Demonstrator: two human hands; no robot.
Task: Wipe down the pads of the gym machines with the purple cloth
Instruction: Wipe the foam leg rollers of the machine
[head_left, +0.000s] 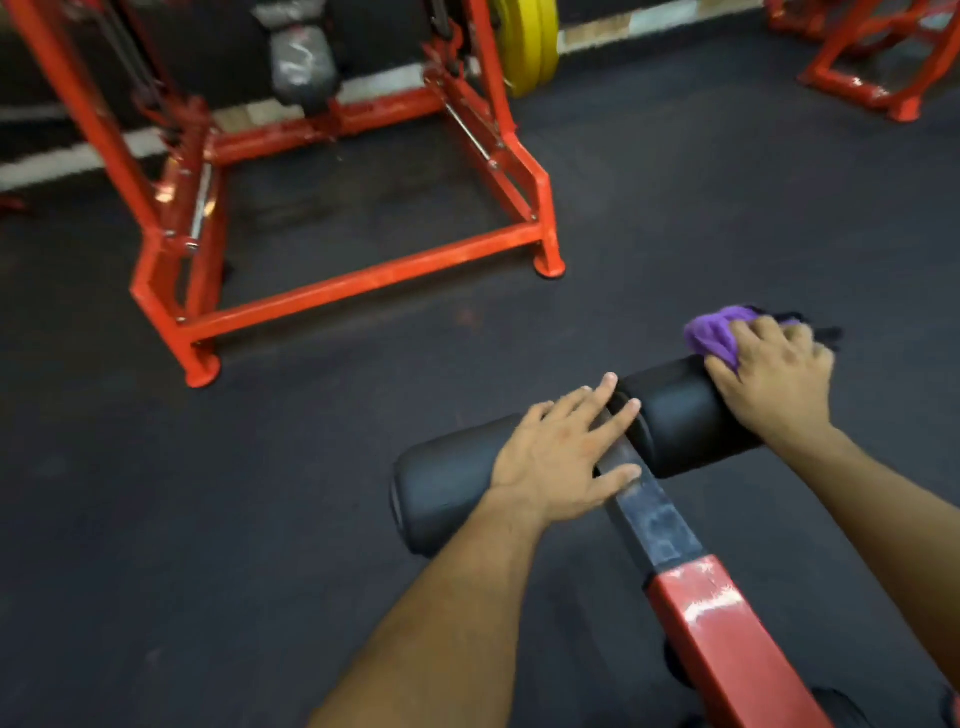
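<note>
Right now my right hand (774, 374) grips the purple cloth (714, 332), bunched under my fingers, and presses it onto the far end of the right roller pad (675, 415). My left hand (561, 457) lies flat with the fingers spread and straight, holding nothing; the palm rests on the left roller pad (447, 483) and the fingertips reach across the dark metal bar (644, 514) that runs between the two pads. I judge that hand is steadying the machine so the rollers do not turn while I rub.

So the step in hand is the wiping of the right pad, with the cloth at its outer end. The next move, I think, calls for drawing the cloth along the pad toward the bar, then around its curved sides, and after that lifting my left hand away so the left pad can be wiped too.

The bar joins a red beam (727, 639) coming toward me. Beyond, on the dark floor (675, 208), stands a red machine frame (337, 280) with yellow weight plates (530, 41) behind it, all somewhat blurred.
</note>
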